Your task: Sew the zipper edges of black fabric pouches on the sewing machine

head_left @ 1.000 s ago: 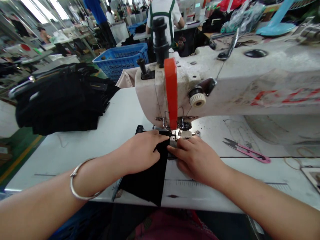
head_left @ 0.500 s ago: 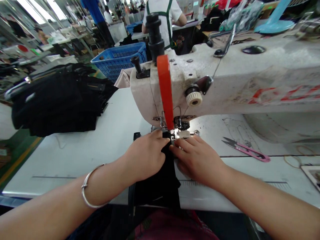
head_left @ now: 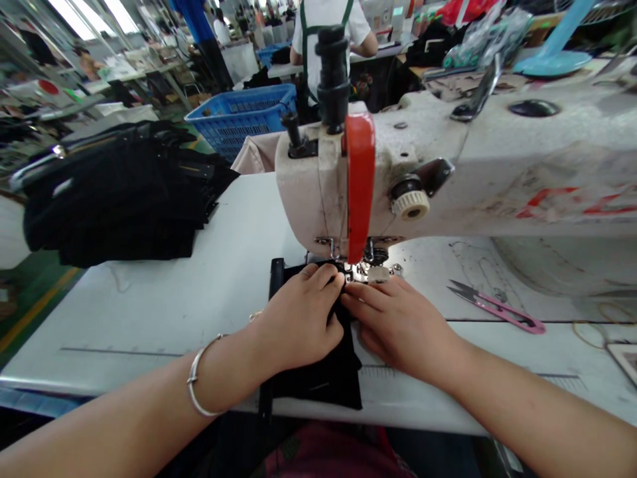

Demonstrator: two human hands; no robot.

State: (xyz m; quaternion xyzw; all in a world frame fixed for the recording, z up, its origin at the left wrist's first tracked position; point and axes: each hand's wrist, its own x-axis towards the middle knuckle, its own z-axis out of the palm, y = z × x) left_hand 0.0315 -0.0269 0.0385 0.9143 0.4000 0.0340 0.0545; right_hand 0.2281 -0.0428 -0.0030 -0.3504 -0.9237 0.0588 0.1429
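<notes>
A piece of black fabric (head_left: 318,384) lies on the sewing machine bed, its far end at the metal presser foot (head_left: 355,271). My left hand (head_left: 304,318) presses on it with curled fingers, gripping a fold just left of the foot. Right beside the foot, my right hand (head_left: 398,318) has its fingers held together on the fabric's right edge; its thumb is hidden. A black strip (head_left: 277,275) runs along the fabric's left side, partly covered by my left hand. The white sewing machine (head_left: 311,192) with a red lever (head_left: 361,186) stands over the work.
Pink thread snips (head_left: 502,309) lie on the table (head_left: 174,312) to the right. A big pile of black fabric pieces (head_left: 119,199) is stacked at the left. Behind are a blue crate (head_left: 243,119) and a person in a white shirt (head_left: 311,66). A light-blue stand (head_left: 552,60) is at the back right.
The view has shifted, so the machine appears farther right. The black fabric has slid slightly toward the machine, its near edge now lying on the table. Both hands stay on it beside the foot.
</notes>
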